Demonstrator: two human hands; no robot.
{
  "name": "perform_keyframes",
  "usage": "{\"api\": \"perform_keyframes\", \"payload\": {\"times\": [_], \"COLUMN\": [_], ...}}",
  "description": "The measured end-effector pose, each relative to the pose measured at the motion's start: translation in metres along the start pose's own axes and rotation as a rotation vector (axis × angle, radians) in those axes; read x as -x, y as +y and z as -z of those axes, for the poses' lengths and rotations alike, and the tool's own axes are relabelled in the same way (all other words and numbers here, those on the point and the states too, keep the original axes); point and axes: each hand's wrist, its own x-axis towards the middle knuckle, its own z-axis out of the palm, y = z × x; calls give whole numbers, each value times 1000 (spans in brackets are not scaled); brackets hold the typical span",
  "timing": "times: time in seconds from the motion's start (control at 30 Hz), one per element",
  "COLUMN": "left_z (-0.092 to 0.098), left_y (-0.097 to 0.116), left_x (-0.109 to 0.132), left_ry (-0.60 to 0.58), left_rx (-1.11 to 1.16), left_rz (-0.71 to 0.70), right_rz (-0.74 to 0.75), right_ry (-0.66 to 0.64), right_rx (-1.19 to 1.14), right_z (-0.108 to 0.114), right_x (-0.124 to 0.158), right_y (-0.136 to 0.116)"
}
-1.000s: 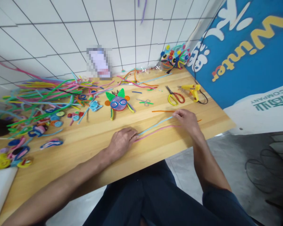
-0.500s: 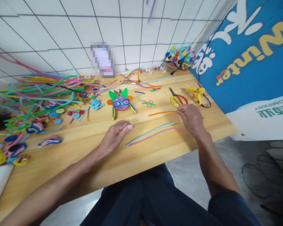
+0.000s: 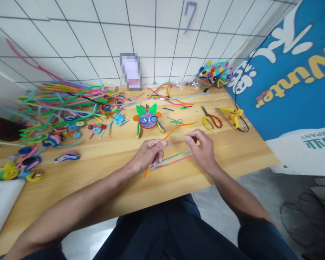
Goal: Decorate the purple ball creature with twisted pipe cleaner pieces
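My left hand point(image 3: 153, 151) is closed around an orange pipe cleaner point(image 3: 170, 134). One end pokes out below the palm, and the longer end slants up and bends to the right. Across a small gap, my right hand point(image 3: 200, 144) hovers with loosely curled fingers, thumb and forefinger slightly apart, and nothing seen between them. On the table under both hands lie a light blue pipe cleaner point(image 3: 176, 156) and a pink pipe cleaner point(image 3: 173, 161), side by side. Just beyond the hands sits a purple craft face point(image 3: 148, 121) with green ears and blue glasses.
Red-and-yellow scissors point(image 3: 211, 121) and a yellow glue gun point(image 3: 233, 116) lie at the right. Small scissors point(image 3: 176, 121) rest behind the orange strand. A heap of pipe cleaners point(image 3: 70, 99) fills the back left. A phone point(image 3: 131, 72) leans on the tiled wall.
The orange pipe cleaner has gone from my right hand on the table to my left hand, and is now raised and bent. My right hand has moved left, towards the other.
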Motion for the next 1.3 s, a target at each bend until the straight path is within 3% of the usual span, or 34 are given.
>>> {"api": "perform_keyframes", "payload": {"times": [0.07, 0.13, 0.37, 0.77, 0.87, 0.97, 1.1, 1.3], "left_z": [4, 6, 11, 33, 38, 46, 49, 29], "left_y": [-2, -5, -10, -26, -18, -10, -2, 6], "left_x": [4, 8, 17, 19, 19, 16, 10, 4], "left_ry": [37, 78, 232, 159, 133, 3, -109, -176], "left_rx": [-59, -160, -433, -658, -633, -502, -179, 179], "left_rz": [-45, -106, -281, -371, -300, -117, 85, 186], "right_rz": [-280, -415, -464, -654, -580, -486, -484, -504], "right_ry": [-33, -17, 97, -73, -36, -33, -142, -334], "right_rx": [-244, -421, -645, -838, -766, -650, -692, -778], "right_z": [-3, -9, -26, -25, -28, -29, -33, -51], "right_x": [-2, -6, -26, -60, -64, -66, -61, -44], "right_y": [6, 9, 2, 2, 7, 16, 20, 11]}}
